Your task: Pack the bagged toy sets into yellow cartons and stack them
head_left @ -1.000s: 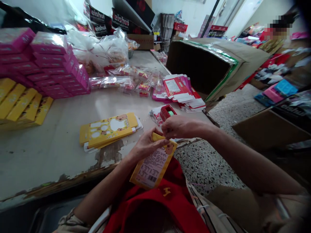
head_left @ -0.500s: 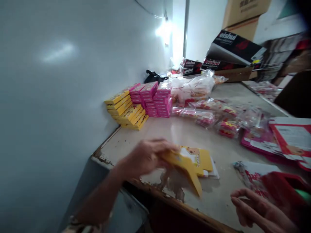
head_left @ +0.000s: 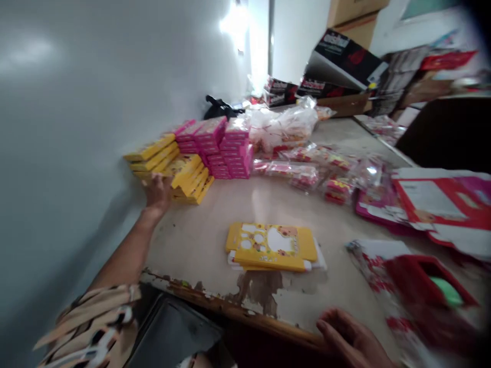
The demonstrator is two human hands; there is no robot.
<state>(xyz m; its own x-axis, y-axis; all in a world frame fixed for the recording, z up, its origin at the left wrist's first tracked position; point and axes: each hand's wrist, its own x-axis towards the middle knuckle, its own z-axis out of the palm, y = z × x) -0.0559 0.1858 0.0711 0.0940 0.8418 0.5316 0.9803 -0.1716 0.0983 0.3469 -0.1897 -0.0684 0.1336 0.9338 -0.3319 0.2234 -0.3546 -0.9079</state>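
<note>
At the yellow boxes [head_left: 187,176] stacked against the wall, my left hand [head_left: 156,193] reaches up, its fingers apart and touching the front left side of the stack. Blur hides the exact contact, and no separate box shows in the hand. Flat yellow cartons [head_left: 268,245] with cut-out windows lie in a small pile near the table's front edge, white edges poking out underneath. My right hand [head_left: 351,335] hovers low by that edge, loosely curled, thumb and fingers apart, holding nothing. It is nearest to a red holder [head_left: 418,281] with a green thing inside.
Pink boxes [head_left: 218,145] stand stacked beside the yellow ones. Clear plastic packets [head_left: 337,189] and a bulging plastic bag [head_left: 287,125] lie farther back. Red flat cartons [head_left: 433,199] cover the right side. Black cartons [head_left: 341,61] stand at the far end. The table's front edge [head_left: 230,301] is chipped.
My left hand, holding a yellow box over the front edge before, has moved left and away to the stack. The flat cartons are now uncovered. My view has shifted right.
</note>
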